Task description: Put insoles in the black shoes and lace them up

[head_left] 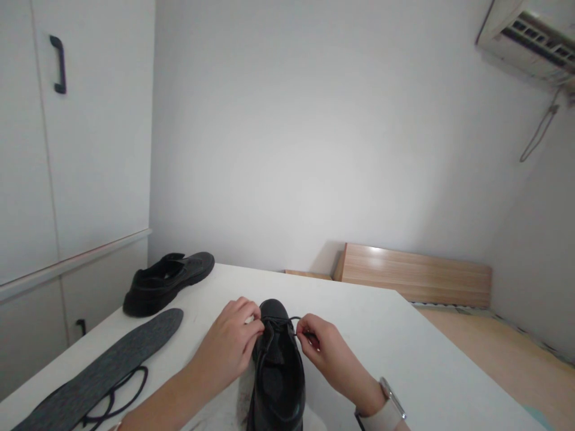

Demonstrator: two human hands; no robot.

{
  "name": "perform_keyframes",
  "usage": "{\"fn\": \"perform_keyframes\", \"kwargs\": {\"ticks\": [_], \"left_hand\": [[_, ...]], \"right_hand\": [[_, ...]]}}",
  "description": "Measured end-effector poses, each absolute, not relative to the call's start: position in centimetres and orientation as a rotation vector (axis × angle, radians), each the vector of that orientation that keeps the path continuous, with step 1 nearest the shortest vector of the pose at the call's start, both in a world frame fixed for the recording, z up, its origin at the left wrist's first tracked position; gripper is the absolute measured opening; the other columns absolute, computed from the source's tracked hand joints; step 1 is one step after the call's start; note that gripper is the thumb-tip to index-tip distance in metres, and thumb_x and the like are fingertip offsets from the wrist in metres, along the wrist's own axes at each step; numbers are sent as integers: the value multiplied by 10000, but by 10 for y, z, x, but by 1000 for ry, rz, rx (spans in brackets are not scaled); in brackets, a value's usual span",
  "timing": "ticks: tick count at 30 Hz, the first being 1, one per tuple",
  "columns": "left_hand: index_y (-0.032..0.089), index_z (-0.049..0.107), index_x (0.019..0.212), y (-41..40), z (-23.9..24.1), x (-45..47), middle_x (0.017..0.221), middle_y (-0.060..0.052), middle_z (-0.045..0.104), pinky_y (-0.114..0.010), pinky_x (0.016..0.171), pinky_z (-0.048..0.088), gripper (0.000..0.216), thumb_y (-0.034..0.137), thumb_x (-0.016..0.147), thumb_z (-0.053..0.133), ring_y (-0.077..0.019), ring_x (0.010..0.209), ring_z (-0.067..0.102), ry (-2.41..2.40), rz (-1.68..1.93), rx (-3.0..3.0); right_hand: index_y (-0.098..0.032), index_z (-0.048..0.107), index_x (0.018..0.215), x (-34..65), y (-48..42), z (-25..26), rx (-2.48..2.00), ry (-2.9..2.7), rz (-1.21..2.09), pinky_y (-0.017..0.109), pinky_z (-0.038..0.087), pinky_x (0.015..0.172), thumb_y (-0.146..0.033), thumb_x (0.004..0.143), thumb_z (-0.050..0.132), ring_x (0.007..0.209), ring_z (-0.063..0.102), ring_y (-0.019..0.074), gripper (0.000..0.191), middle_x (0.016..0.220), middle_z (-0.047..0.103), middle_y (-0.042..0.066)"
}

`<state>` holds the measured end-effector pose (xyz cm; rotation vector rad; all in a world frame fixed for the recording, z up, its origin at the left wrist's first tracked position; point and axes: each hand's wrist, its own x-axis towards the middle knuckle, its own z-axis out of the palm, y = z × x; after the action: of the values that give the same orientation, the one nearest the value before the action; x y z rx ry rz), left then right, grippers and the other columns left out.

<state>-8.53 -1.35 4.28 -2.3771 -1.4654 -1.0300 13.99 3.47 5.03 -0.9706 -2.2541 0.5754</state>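
Note:
A black lace-up shoe (281, 383) stands at the near edge of the white table, its toe pointing away from me and its opening toward me. My left hand (236, 335) is closed at the left side of the lacing, fingertips pressed on the shoe's edge by the eyelets. On the other side, my right hand (326, 350) pinches a black shoelace (294, 318), which loops out from the right side of the shoe. The ends of the lace inside the right fingers are hidden.
Another black shoe (168, 281) lies at the table's far left. Nearer are a dark grey insole (112, 368) and a loose black shoelace (142, 389) partly under it. White cabinets (99, 149) border the left; a bed with a wooden headboard (417, 272) stands right of the white table (386, 353).

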Motion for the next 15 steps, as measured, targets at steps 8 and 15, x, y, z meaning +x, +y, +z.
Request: {"fn": "perform_keyframes", "kwargs": {"ticks": [8,15], "left_hand": [[156,695,888,-10,36,-80,827,-69,652,-381,784,467,236,74,916,474,-238,859,569,-1578,-1016,-2424],[180,615,1214,-26,51,-69,956,-94,667,-424,843,485,372,386,909,557,-279,925,621,-1833,-1063,-2464]], "right_hand": [[-192,647,864,133,33,48,-903,-2285,195,348,436,813,-22,872,570,903,563,217,186,928,622,54],[-195,680,1045,133,26,53,-937,-2233,457,317,484,765,-167,919,592,793,628,189,156,875,689,43]]}}
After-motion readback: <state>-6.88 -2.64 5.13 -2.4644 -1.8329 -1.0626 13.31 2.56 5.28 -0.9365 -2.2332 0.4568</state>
